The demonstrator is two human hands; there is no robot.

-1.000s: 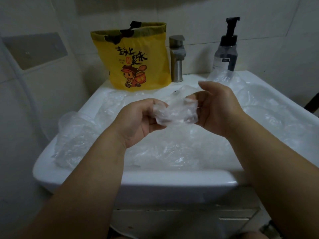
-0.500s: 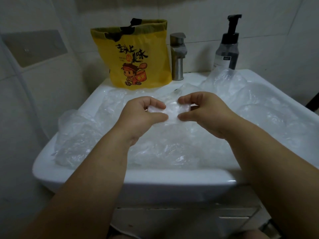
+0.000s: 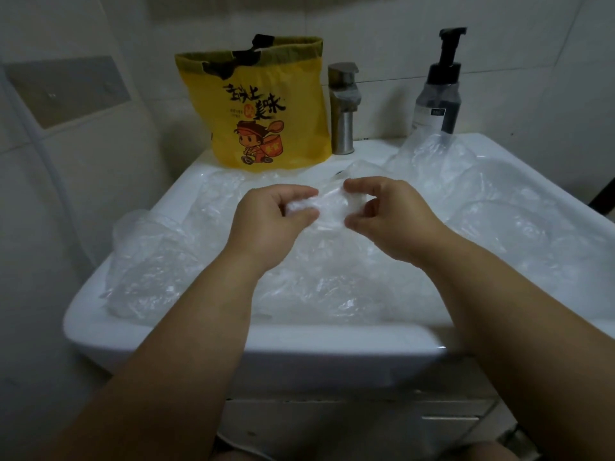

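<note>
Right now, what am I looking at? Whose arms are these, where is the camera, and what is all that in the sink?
No machine here: these are a person's two bare arms, filmed by one camera worn on the head, looking forward and down. The left hand and right hand pinch a small wad of clear plastic between them, above a white sink filled with crumpled clear plastic film. At the back stand a yellow bag, a metal tap and a dark pump bottle.

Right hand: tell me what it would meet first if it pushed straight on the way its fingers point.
The right hand points across toward the left hand. Beyond the crumpled clear plastic that both pinch, it would most likely meet the left hand's fingertips first. Depth is unclear.
</note>
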